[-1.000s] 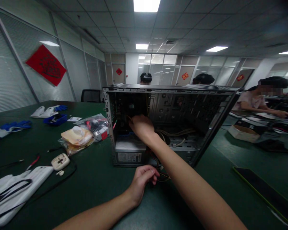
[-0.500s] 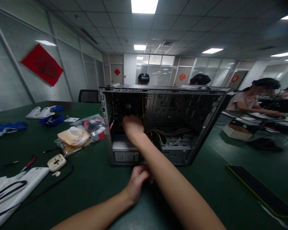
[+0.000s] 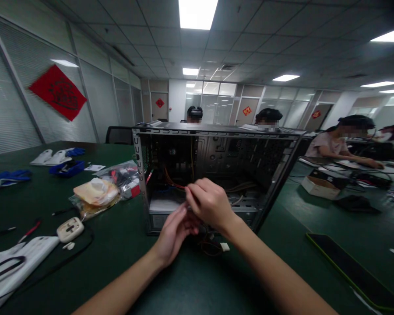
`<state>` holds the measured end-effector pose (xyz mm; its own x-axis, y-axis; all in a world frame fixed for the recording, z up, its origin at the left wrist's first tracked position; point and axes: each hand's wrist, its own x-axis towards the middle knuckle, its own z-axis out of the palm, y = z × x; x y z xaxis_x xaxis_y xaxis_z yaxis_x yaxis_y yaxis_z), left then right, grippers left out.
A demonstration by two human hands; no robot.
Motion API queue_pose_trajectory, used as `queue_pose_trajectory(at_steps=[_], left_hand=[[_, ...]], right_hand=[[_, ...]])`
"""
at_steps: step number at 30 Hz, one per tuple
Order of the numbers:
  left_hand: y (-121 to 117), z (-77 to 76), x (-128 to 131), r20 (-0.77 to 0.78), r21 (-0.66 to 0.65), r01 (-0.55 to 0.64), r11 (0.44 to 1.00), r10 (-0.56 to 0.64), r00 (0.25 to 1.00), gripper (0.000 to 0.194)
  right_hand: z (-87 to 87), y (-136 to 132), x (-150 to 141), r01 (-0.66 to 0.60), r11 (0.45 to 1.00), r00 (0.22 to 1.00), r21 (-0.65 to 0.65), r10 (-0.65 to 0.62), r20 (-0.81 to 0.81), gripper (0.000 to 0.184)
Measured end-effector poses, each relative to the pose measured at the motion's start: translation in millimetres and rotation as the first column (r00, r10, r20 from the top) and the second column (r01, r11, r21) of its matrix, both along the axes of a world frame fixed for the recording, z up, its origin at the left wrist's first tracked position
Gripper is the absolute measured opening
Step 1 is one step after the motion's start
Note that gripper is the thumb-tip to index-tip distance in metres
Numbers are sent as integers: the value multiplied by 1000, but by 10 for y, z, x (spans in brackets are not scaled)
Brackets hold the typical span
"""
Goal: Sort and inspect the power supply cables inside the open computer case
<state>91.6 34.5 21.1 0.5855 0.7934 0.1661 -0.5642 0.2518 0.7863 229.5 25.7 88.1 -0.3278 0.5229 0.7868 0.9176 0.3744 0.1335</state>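
Note:
An open computer case (image 3: pixel 216 129) lies on the green table in front of me, its inside facing me. My right hand (image 3: pixel 210 203) is at the front opening, fingers closed on orange and red cables (image 3: pixel 170 180) that run out of the case's left part. Just below and left, my left hand (image 3: pixel 174 232) is curled, its fingertips meeting the right hand's. What lies between the left fingers is hidden. A loose cable with a white connector (image 3: pixel 225 247) hangs out onto the table. Deeper in the case sits a dark fan (image 3: pixel 172 152); a metal power supply (image 3: pixel 164 204) is at lower left.
Left of the case are plastic bags (image 3: pixel 96 192), a blue tray (image 3: pixel 66 168), gloves (image 3: pixel 9 177), a white earbud case (image 3: pixel 70 229) and a white device (image 3: pixel 22 262). To the right lie a dark flat device (image 3: pixel 351 271) and a cardboard box (image 3: pixel 320 187). A co-worker (image 3: pixel 335 142) sits beyond.
My right hand has drawn back out of the case toward me, with orange and red cables now stretched to it. My left hand has moved up to meet it.

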Motion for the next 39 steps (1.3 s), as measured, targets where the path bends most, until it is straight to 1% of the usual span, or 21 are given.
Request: queue_pose_trajectory(at_steps=[2,4,6,8,11,13,14,15,16,17,19,21,22,23,25,26,28,30,32,34,39], left_hand=[[96,108,-63,47,-54,7,998,-5,999,29],[198,197,-130,71,-109,17,994,-10,997,25],[296,268,-188,70,-144,49,988,-39,997,25],[374,308,-224,84,-184,85,979,-70,994,27],[409,282,-232,75,-163,88,983,-77,994,37],[357,204,-210,-22,-5,29,1000,-29,999,48],[308,155,-191,-96,137,4,991,9,995,54],[245,102,-167,-190,304,18,953,42,981,57],[172,52,-138,-298,467,88,880,63,952,55],[94,5,-104,-386,608,185,772,83,919,45],[-58,-72,-27,-411,800,214,561,250,877,25],[-175,-130,46,-362,873,167,458,381,851,22],[-214,-155,76,-345,892,157,424,415,842,24],[-240,-179,99,-332,901,144,409,437,836,27],[-261,-229,123,-331,899,138,415,437,837,29],[-261,-255,128,-334,888,128,442,428,840,28],[-257,-305,130,-341,846,84,527,413,845,26],[-254,-341,132,-328,800,9,600,425,844,22],[-257,-357,140,-305,773,-76,630,473,827,18],[-264,-353,151,-292,762,-135,633,522,801,15],[-269,-326,158,-294,730,-165,664,522,801,24]], right_hand=[[-261,-296,280,-124,990,992,59,121,46,29],[-552,-543,524,-185,982,979,40,180,94,23],[-816,-702,699,-211,978,970,-4,210,121,20],[-1000,-763,790,-231,972,964,-45,235,121,19],[-1080,-739,791,-251,961,956,-111,264,124,18],[-1036,-705,744,-261,955,957,-139,275,95,17],[-1006,-695,717,-274,950,958,-148,283,48,15],[-979,-690,692,-296,943,955,-151,296,-23,14],[-963,-690,668,-331,932,942,-147,317,-113,16],[-958,-696,645,-380,915,914,-136,349,-204,21],[-984,-714,597,-471,875,844,-112,410,-346,31],[-1031,-733,535,-494,864,789,-95,399,-466,29],[-1050,-742,499,-483,870,766,-99,364,-530,26],[-1062,-749,464,-466,878,736,-110,317,-598,23],[-1060,-760,404,-462,874,659,-147,228,-717,19],[-1049,-763,384,-479,862,625,-166,202,-754,17],[-1020,-766,372,-517,834,577,-192,174,-798,16],[-1001,-764,385,-540,816,561,-204,168,-811,16],[-1000,-757,403,-544,809,572,-223,163,-804,17],[-1016,-745,412,-526,814,601,-247,150,-785,17],[-1069,-705,412,-492,818,683,-298,151,-715,16]])
